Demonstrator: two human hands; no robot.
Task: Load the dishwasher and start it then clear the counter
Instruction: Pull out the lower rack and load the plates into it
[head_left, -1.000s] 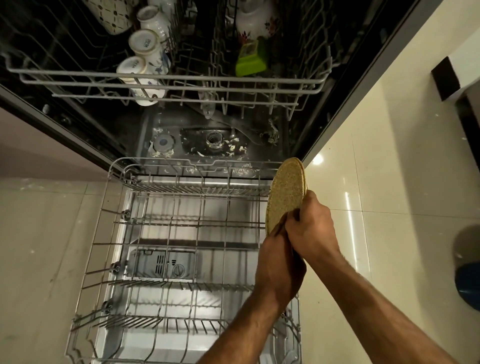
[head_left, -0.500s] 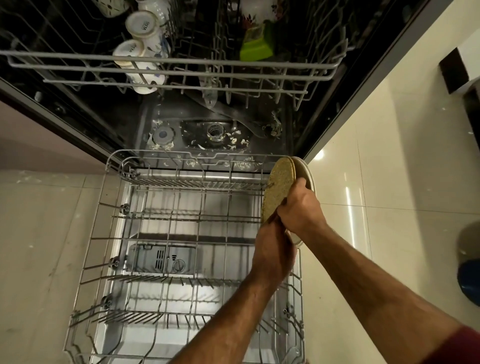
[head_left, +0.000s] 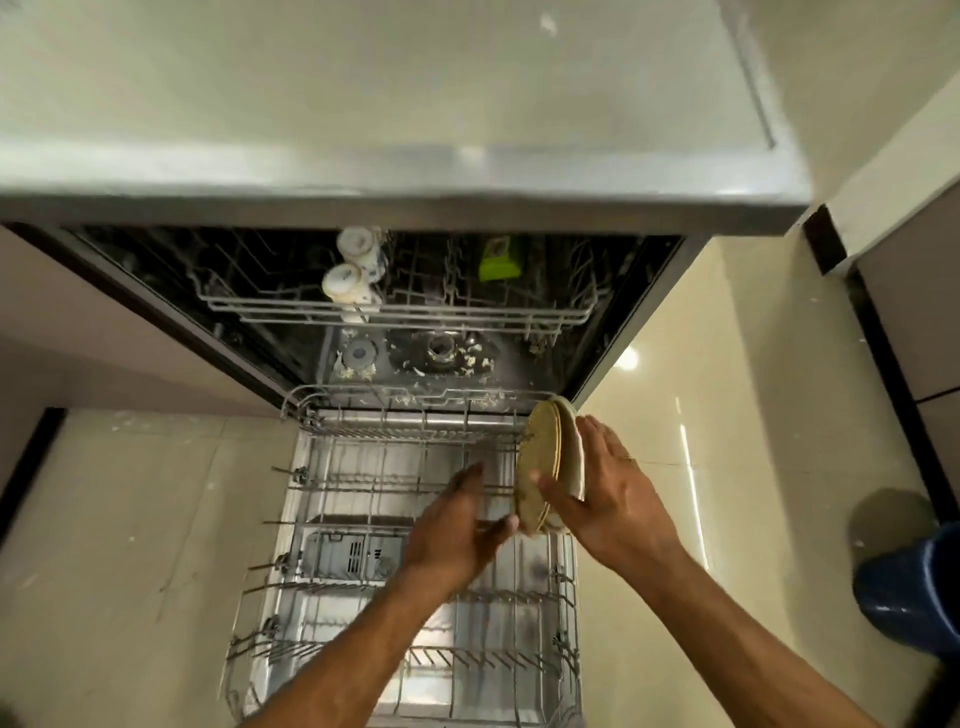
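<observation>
Tan plates stand on edge in my right hand, thumb clamped across them, over the lower rack. My left hand hovers beside, fingers loose. No writing legible.

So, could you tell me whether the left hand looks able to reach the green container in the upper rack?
Probably yes: the left hand is free, and the green container sits near the upper rack's front with nothing visibly between them.

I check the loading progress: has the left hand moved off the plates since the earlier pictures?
Yes. The left hand came off the plates, leftward over the lower rack.
</observation>
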